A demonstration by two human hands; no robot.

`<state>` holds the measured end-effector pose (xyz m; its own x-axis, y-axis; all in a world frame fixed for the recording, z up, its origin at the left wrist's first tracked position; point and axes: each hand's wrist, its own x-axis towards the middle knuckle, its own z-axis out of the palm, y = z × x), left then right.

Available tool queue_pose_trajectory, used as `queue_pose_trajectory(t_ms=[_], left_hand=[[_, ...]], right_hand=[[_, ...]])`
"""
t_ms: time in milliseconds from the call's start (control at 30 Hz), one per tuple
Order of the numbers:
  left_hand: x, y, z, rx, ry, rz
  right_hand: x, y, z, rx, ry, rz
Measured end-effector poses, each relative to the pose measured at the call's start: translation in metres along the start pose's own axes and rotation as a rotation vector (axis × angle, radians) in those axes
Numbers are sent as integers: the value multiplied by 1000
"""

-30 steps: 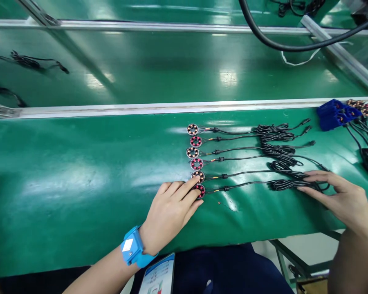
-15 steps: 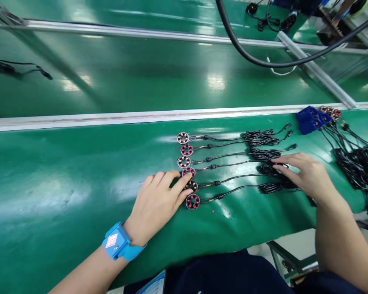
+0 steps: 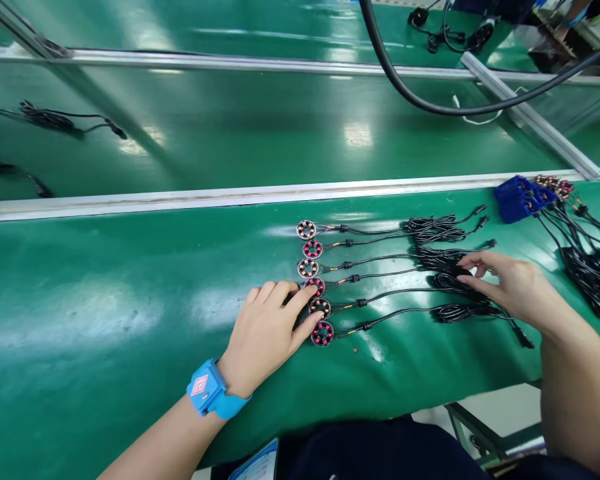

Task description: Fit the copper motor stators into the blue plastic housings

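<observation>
Several ring-shaped coils with black leads lie in a column on the green mat, copper and red windings alternating. My left hand (image 3: pixel 275 327), with a blue wrist strap (image 3: pixel 215 390), rests at the lower rings, its fingers apart. Its index fingertip touches a red ring (image 3: pixel 315 287); the thumb is beside the copper ring (image 3: pixel 320 308) and the lowest red ring (image 3: pixel 323 333). My right hand (image 3: pixel 505 283) is at the coiled black cables (image 3: pixel 450 282), thumb and fingers close round part of a bundle; the exact grip is partly hidden.
At the right lie a blue bundle (image 3: pixel 520 199), more coils (image 3: pixel 555 187) and tangled black cables (image 3: pixel 595 273). A thick black cable (image 3: pixel 430 103) hangs across the upper right. A white ledge (image 3: pixel 230 197) runs behind the mat; loose cables (image 3: pixel 47 117) lie beyond it.
The whole view has shifted, moving the scene slightly right and down. My left thumb now sits lower, showing more of the copper ring. The right fingers have curled more at the cable bundle.
</observation>
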<state>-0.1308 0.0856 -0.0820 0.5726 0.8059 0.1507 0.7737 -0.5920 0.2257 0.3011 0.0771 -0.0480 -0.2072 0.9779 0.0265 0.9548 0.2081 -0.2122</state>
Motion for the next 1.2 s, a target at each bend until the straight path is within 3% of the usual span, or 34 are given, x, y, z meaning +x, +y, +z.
queue_pose_trajectory(t_ms=[200,533,767,967,1200], left_hand=[[0,-1,0,-23,-18,-30],[2,0,0,-9,-3,-36],[2,-3,2,-27,45,25],[3,-6,4,4,30,74],[3,-6,2,18,30,74]], right_hand=[[-2,4,8,-83,74,-161],[-12,10,23,-347,304,-185],[-6,9,14,-189,230,-184],[5,8,12,-182,275,-116],[27,26,8,-115,48,-141]])
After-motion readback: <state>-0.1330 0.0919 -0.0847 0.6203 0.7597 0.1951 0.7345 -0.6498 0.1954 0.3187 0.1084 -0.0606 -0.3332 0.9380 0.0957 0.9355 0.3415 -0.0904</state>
